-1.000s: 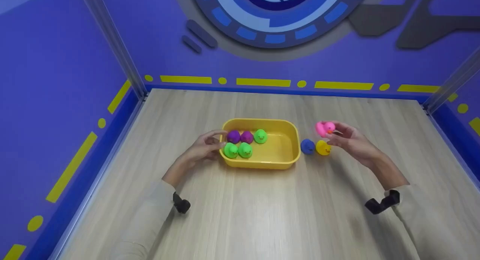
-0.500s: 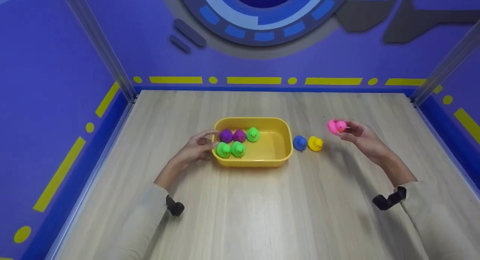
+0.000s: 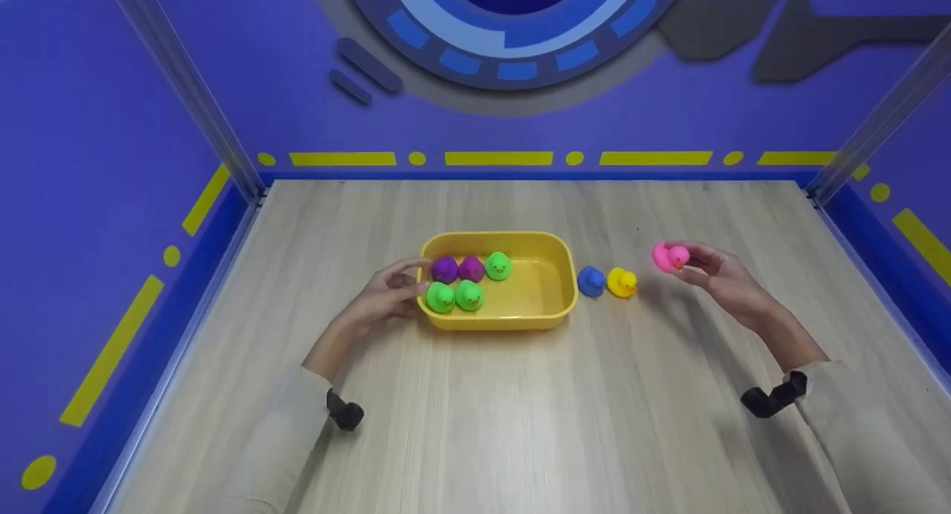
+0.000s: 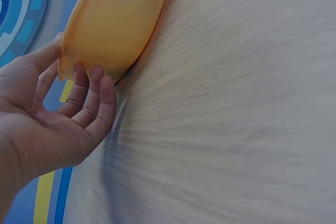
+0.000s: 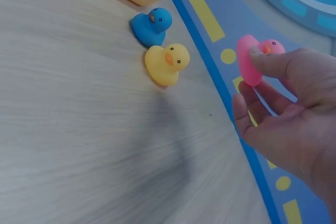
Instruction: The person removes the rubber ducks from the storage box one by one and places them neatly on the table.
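Observation:
A pink rubber duck (image 3: 667,256) is pinched between the thumb and fingers of my right hand (image 3: 732,280), raised above the table. To its left, a yellow rubber duck (image 3: 621,282) and a blue rubber duck (image 3: 591,281) stand side by side on the tabletop. The yellow tub (image 3: 499,324) lies just left of them. My left hand (image 3: 379,298) holds its left rim; in the left wrist view several fingertips rest against the outer wall. Inside the tub sit two purple ducks (image 3: 471,269) and several green ducks (image 3: 469,295), grouped toward the left end.
The wooden table (image 3: 490,410) meets a blue back wall (image 3: 505,135) and a blue panel (image 3: 89,202) on the left, with another panel on the right. Metal posts stand at the back corners. A black wrist device (image 3: 774,395) sits at the right cuff.
My right hand has carried the pink duck to the right, away from the yellow duck. The whole head view has shifted slightly. My left hand stays at the tub's rim.

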